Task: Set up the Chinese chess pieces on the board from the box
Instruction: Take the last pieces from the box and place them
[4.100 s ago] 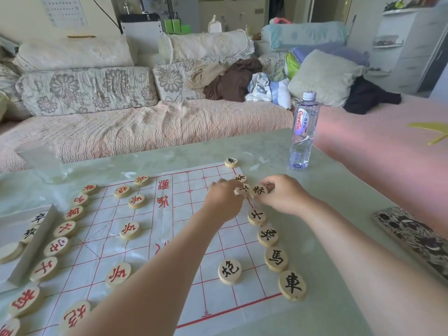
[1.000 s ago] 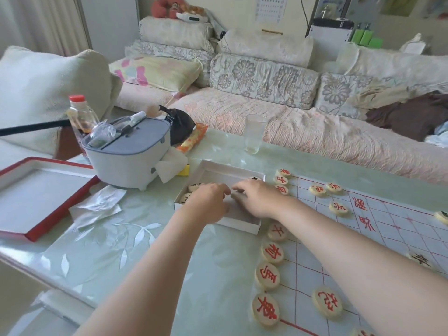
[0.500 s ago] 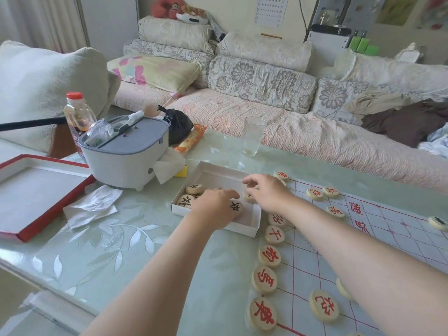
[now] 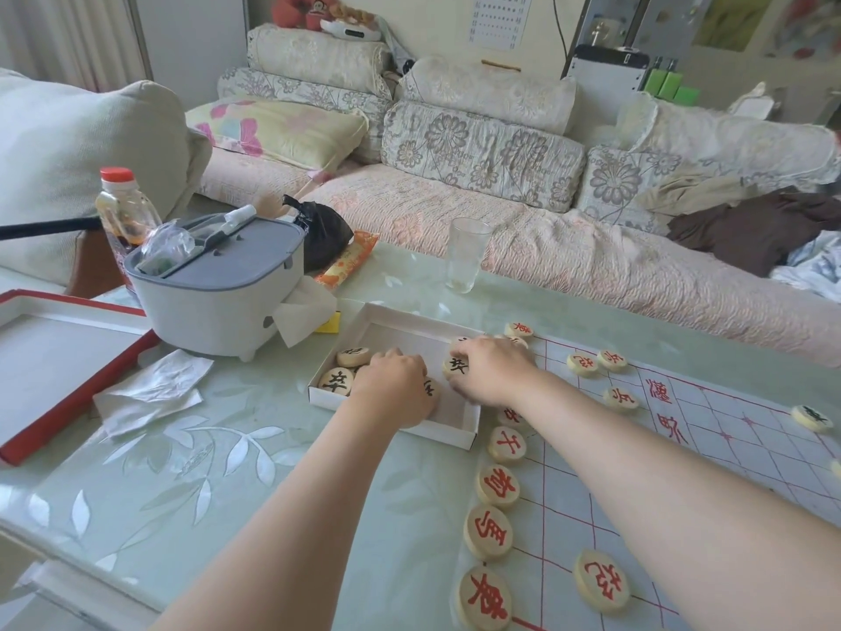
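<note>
A shallow white box (image 4: 412,318) lies on the glass table, just left of the paper chess board (image 4: 710,453). Both my hands are inside it. My left hand (image 4: 396,389) curls over a black-marked piece (image 4: 430,388) at the box's near side. My right hand (image 4: 493,373) pinches another black-marked piece (image 4: 456,366). Two more black pieces (image 4: 336,381) lie loose at the box's left end. Red-marked pieces (image 4: 497,486) stand in a column along the board's left edge, with others further in.
A grey-lidded white container (image 4: 218,289) with a tissue stands left of the box. A red-rimmed lid (image 4: 68,352) lies at far left, a crumpled tissue (image 4: 150,391) beside it. An empty glass (image 4: 466,255) stands behind the box. A sofa runs along the table's far side.
Earlier both hands were at the board's far side by the black pieces; my view has swung left to the box. Over the last second both hands closed on pieces in the box.
</note>
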The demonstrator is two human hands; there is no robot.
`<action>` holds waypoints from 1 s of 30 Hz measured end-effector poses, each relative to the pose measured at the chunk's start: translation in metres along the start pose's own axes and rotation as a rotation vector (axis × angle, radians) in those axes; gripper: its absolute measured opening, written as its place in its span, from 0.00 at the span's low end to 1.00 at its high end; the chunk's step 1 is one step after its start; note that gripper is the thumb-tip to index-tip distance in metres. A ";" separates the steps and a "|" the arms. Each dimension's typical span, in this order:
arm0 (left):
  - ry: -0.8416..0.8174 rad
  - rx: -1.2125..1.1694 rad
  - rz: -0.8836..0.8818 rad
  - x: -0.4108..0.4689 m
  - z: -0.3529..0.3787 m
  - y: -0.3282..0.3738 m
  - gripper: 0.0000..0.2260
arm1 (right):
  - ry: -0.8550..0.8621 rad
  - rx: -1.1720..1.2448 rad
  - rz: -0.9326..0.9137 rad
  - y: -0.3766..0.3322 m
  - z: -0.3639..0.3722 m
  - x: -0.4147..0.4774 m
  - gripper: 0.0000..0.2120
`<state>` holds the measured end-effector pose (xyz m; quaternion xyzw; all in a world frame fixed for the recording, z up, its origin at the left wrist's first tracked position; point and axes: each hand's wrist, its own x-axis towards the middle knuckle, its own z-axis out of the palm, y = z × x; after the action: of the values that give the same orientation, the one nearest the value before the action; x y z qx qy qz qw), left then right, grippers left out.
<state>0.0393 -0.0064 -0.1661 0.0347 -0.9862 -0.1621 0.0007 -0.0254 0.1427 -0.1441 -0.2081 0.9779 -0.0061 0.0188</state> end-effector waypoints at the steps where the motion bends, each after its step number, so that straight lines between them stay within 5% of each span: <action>1: 0.007 -0.001 0.006 0.000 0.000 -0.001 0.19 | 0.021 -0.017 -0.006 -0.002 0.001 0.000 0.25; 9: 0.082 -0.128 -0.023 -0.002 -0.009 0.008 0.13 | 0.128 0.168 -0.066 0.005 -0.011 -0.022 0.20; 18: 0.124 -0.249 0.173 -0.029 -0.016 0.107 0.11 | 0.118 0.419 0.021 0.088 -0.047 -0.120 0.21; 30: -0.129 -0.273 0.535 -0.094 0.019 0.231 0.12 | 0.084 0.457 0.266 0.217 -0.035 -0.274 0.17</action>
<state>0.1173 0.2250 -0.1094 -0.2371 -0.9274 -0.2890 -0.0144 0.1351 0.4524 -0.1038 -0.0678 0.9698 -0.2329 0.0252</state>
